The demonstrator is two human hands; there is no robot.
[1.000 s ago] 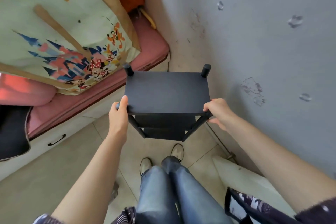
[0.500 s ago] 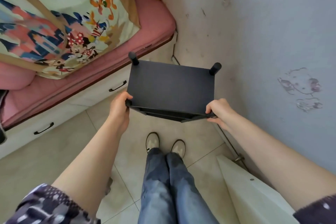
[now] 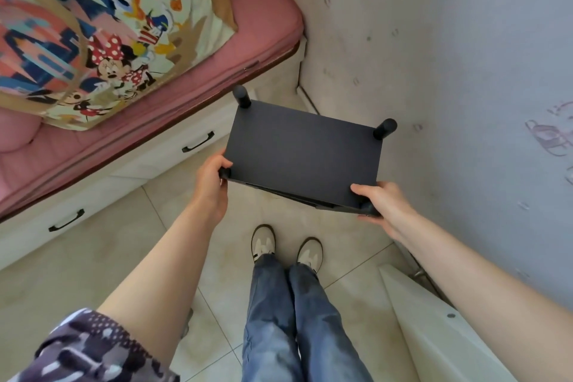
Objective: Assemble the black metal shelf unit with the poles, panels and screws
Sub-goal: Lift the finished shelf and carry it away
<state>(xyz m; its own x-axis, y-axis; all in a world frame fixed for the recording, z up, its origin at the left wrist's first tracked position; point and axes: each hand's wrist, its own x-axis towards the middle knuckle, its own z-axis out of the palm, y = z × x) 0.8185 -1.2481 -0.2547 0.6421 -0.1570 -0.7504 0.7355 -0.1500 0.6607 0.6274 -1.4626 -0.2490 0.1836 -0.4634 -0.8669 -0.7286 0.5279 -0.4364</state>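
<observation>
While both hands (image 3: 294, 192) grip near corners, shelf unit (image 3: 305, 155) upright, top panel's length runs left-right.

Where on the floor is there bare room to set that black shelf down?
Bare tile lies between the white drawers, the wall and the shoes, under the shelf unit. The white panel crowds the right side.
</observation>
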